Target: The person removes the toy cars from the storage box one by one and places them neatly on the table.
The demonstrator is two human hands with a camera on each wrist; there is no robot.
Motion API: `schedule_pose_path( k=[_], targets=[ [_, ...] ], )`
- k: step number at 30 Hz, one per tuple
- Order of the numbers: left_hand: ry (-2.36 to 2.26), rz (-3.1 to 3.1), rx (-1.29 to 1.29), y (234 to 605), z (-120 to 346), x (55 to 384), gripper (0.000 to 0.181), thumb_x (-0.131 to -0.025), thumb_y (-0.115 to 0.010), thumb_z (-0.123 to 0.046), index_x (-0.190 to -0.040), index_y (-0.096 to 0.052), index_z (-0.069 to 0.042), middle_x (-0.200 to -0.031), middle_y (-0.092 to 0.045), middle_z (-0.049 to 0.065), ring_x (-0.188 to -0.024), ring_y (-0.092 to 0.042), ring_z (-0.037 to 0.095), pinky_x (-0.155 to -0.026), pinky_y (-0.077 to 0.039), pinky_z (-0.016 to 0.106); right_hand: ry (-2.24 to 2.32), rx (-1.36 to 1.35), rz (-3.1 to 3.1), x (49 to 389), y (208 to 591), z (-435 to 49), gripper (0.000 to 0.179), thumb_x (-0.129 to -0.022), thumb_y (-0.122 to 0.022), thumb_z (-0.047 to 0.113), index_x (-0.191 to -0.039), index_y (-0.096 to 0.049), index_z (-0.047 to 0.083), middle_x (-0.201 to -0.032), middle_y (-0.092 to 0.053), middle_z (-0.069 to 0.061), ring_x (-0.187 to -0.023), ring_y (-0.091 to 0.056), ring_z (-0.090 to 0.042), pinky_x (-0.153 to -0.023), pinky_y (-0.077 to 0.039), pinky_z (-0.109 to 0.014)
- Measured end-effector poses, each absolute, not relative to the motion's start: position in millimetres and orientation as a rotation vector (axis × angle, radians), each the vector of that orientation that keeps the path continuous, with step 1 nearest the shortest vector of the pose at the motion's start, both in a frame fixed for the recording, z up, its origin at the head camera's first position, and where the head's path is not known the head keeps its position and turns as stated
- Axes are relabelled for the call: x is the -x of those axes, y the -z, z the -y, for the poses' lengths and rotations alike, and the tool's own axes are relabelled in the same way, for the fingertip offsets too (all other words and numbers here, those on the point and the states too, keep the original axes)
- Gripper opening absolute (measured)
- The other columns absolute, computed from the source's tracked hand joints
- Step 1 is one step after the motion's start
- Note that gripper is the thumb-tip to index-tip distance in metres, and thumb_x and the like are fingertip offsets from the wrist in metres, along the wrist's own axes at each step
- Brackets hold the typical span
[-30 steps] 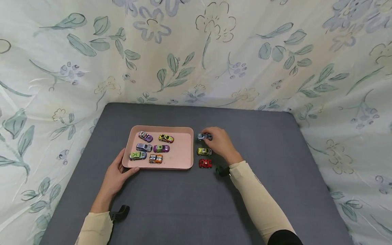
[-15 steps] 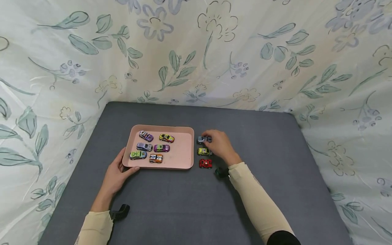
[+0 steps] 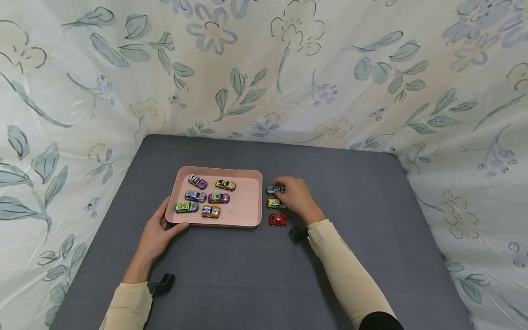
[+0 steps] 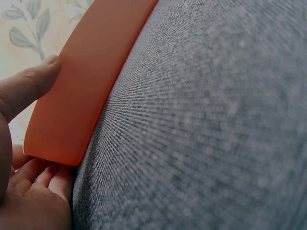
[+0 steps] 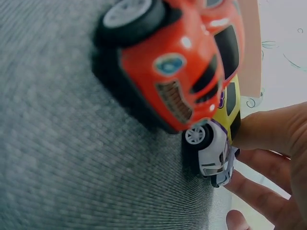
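Note:
A pink tray (image 3: 247,201) carries several small toy cars, among them a purple one (image 3: 218,198) and an orange one (image 3: 211,211). My left hand (image 3: 154,238) grips the tray's near left corner; in the left wrist view the thumb (image 4: 41,79) lies along the wall and the fingers are at the end. Right of the tray, my right hand (image 3: 297,195) pinches a grey toy car (image 3: 272,189), partly hidden by the fingers. Below it in the row stand a yellow toy car (image 3: 275,203) and a red toy car (image 3: 277,220), large in the right wrist view.
A dark grey cloth covers the table (image 3: 255,275). A floral curtain (image 3: 247,68) hangs behind and at both sides. Black wrist cameras (image 3: 162,284) sit on both wrists, the right one close to the red car.
My right hand has brought the grey car slightly nearer, closer to the yellow car. The left hand keeps its grip on the tray, and the head view has shifted a little.

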State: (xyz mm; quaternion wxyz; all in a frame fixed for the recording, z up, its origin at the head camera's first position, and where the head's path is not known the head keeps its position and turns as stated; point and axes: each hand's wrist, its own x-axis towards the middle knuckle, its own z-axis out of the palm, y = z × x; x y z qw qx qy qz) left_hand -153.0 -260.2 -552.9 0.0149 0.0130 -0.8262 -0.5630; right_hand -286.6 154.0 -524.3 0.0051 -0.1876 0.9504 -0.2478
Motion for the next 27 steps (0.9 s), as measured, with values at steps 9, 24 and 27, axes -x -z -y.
schedule_pose_path(
  k=[9, 24, 27],
  targets=[
    [1.742, 2.581, -0.036, 552.0, 259.4, 153.0, 0.106, -0.095, -0.087, -0.01, -0.172, -0.014, 0.002, -0.174, -0.023, 0.03, -0.16, -0.026, 0.043, -0.118, -0.025, 0.007, 0.817, 0.573, -2.945, 287.2, 524.1, -154.5, 0.031, -0.097, -0.082, 0.012, -0.128, -0.079, 0.014, -0.126, -0.076, -0.006, -0.116, -0.071, -0.028, -0.099, -0.059, -0.053],
    [1.76, 2.557, -0.027, 554.4, 259.9, 154.3, 0.104, -0.097, -0.085, -0.011, -0.173, -0.016, 0.0, -0.175, -0.023, 0.028, -0.161, -0.024, 0.042, -0.112, -0.027, 0.001, 1.192, 0.723, -3.002, 268.5, 502.3, -119.2, 0.032, -0.102, -0.078, 0.018, -0.133, -0.075, 0.007, -0.128, -0.072, -0.007, -0.12, -0.067, -0.031, -0.099, -0.058, -0.051],
    [1.762, 2.551, -0.03, 555.7, 259.7, 154.5, 0.104, -0.096, -0.086, -0.011, -0.173, -0.016, 0.0, -0.175, -0.023, 0.027, -0.161, -0.024, 0.041, -0.114, -0.027, 0.003, 1.206, 0.731, -2.973, 264.4, 501.4, -105.6, 0.031, -0.103, -0.078, 0.02, -0.132, -0.076, 0.01, -0.128, -0.072, -0.005, -0.123, -0.066, -0.029, -0.105, -0.056, -0.049]
  ],
)
